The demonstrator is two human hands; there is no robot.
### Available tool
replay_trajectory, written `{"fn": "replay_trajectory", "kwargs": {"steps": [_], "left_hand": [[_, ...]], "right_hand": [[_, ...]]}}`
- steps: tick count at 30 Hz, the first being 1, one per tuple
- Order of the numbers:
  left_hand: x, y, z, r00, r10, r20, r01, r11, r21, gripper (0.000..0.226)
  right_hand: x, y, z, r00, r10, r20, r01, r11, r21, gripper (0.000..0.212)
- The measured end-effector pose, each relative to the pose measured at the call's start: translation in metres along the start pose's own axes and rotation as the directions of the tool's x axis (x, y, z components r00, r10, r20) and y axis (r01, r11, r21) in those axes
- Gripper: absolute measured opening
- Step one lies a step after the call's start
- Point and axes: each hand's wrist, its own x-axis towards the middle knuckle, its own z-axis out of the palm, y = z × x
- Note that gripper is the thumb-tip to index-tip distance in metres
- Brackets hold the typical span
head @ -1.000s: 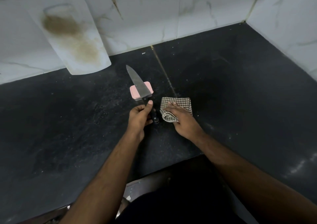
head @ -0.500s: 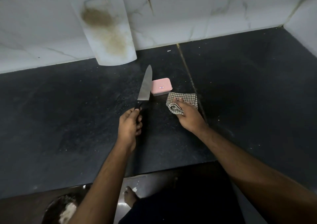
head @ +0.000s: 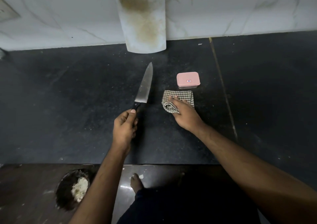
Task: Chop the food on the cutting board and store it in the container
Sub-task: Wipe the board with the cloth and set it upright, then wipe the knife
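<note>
Dark stone desk (head: 68,103) meets a white marble wall at the far side, and a stained white cutting board (head: 145,18) leans upright against that wall. Left hand (head: 125,129) has its fingers curled around the black handle of a large knife (head: 145,84), blade pointing far. Right hand (head: 183,112) rests with fingers straight on a folded checked cloth (head: 180,96). Just beyond the cloth stands the pink container (head: 188,80), lid on
</note>
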Motion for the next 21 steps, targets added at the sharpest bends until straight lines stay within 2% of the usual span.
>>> {"fn": "replay_trajectory", "kwargs": {"steps": [4,9,13,16,17,19,21], "left_hand": [[-0.002,-0.001,-0.03,0.998,0.024,-0.062,-0.025,0.999,-0.029,0.03],[-0.008,-0.009,-0.066,0.991,0.07,-0.118,-0.069,0.998,0.015,0.029],[-0.019,-0.014,-0.086,0.979,0.051,-0.199,-0.054,0.998,-0.011,0.024],[-0.025,-0.019,-0.098,0.971,0.022,-0.238,-0.029,0.999,-0.025,0.024],[-0.026,-0.02,-0.102,0.97,0.017,-0.242,-0.024,0.999,-0.027,0.023],[-0.028,-0.023,-0.108,0.969,0.009,-0.247,-0.019,0.999,-0.038,0.02],[-0.029,-0.023,-0.113,0.967,0.009,-0.256,-0.023,0.998,-0.053,0.02]], "right_hand": [[0.012,-0.016,0.023,0.996,0.017,0.092,-0.02,0.999,0.035,0.063],[0.012,-0.04,0.043,0.979,-0.058,0.193,0.048,0.997,0.056,0.059],[-0.008,-0.067,0.058,0.914,-0.163,0.371,0.14,0.986,0.088,0.054],[-0.031,-0.091,0.067,0.765,-0.171,0.62,0.015,0.968,0.249,0.015],[-0.036,-0.097,0.069,0.723,-0.173,0.669,-0.048,0.953,0.298,0.012],[-0.043,-0.102,0.071,0.719,-0.166,0.675,-0.146,0.913,0.38,0.02],[-0.045,-0.105,0.066,0.778,-0.109,0.619,-0.234,0.864,0.446,0.021]]}}
